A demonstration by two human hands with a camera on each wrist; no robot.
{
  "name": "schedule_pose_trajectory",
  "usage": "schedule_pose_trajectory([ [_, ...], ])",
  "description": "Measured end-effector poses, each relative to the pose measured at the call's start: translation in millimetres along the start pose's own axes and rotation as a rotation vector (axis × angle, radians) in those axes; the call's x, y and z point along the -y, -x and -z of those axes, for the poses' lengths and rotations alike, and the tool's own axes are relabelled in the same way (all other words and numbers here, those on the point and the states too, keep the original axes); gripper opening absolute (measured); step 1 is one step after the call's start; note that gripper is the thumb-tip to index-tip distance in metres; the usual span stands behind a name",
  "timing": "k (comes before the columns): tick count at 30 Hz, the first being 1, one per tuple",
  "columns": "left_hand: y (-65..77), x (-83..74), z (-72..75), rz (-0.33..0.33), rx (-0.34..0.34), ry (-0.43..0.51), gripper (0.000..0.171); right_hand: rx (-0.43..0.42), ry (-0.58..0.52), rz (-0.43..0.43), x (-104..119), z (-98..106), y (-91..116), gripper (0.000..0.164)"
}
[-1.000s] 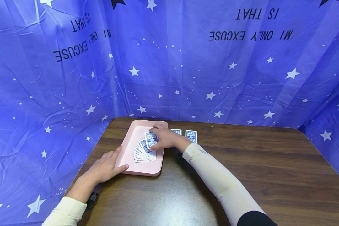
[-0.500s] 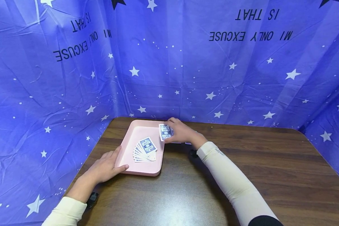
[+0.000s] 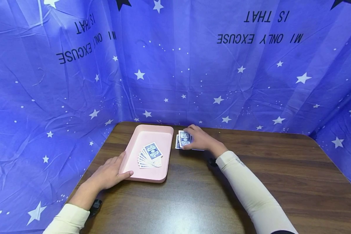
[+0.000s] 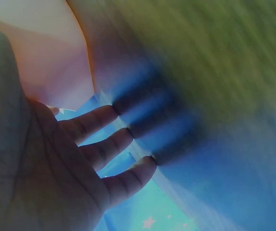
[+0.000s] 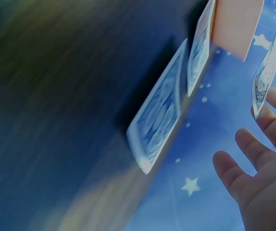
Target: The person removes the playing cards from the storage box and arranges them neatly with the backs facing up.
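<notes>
My right hand (image 3: 202,139) pinches a blue-backed playing card (image 3: 185,138) between thumb and fingers. The right wrist view shows that held card (image 5: 265,79) lifted off the table, its other fingers spread. Below it lies one face-down card (image 3: 177,144); a second card (image 5: 159,108) lies beside that, mostly hidden by the hand in the head view. My left hand (image 3: 109,172) rests against the near left corner of a pink tray (image 3: 133,139), thumb over the rim and fingers along the outer side. Inside the tray is a fanned pile of playing cards (image 3: 152,152), backs up.
The brown wooden table (image 3: 266,172) stretches away to the right of the tray. A blue curtain (image 3: 193,65) with white stars and black lettering hangs along the back and both sides.
My right hand has carried a card from above the pile, over the tray's right rim, to above the cards on the table. The left hand has stayed on the tray.
</notes>
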State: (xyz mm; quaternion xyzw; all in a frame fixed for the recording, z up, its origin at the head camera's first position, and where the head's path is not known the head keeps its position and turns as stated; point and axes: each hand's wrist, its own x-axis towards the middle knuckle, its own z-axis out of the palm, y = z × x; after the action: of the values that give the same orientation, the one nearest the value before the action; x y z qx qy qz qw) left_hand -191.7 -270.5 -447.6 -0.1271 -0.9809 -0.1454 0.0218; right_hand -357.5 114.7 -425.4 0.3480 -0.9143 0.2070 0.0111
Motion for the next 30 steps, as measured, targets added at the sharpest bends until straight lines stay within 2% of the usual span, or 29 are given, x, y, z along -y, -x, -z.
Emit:
schedule_pose_trajectory([
  [6,-0.2,0.0,-1.5,0.0,0.004,-0.006,0.098,-0.005,-0.01,-0.056,-15,6,13,0.087],
  [15,-0.7,0.1,0.1,0.01,0.013,-0.01,0.099,-0.039,0.005,-0.076,-43,12,34,0.086],
  [23,-0.3,0.1,-1.0,0.008,0.009,-0.011,0.099,-0.039,0.022,-0.083,-62,14,51,0.087],
  [30,-0.2,1.1,-0.4,0.008,0.008,-0.005,0.099,-0.007,0.008,-0.117,-75,18,61,0.083],
])
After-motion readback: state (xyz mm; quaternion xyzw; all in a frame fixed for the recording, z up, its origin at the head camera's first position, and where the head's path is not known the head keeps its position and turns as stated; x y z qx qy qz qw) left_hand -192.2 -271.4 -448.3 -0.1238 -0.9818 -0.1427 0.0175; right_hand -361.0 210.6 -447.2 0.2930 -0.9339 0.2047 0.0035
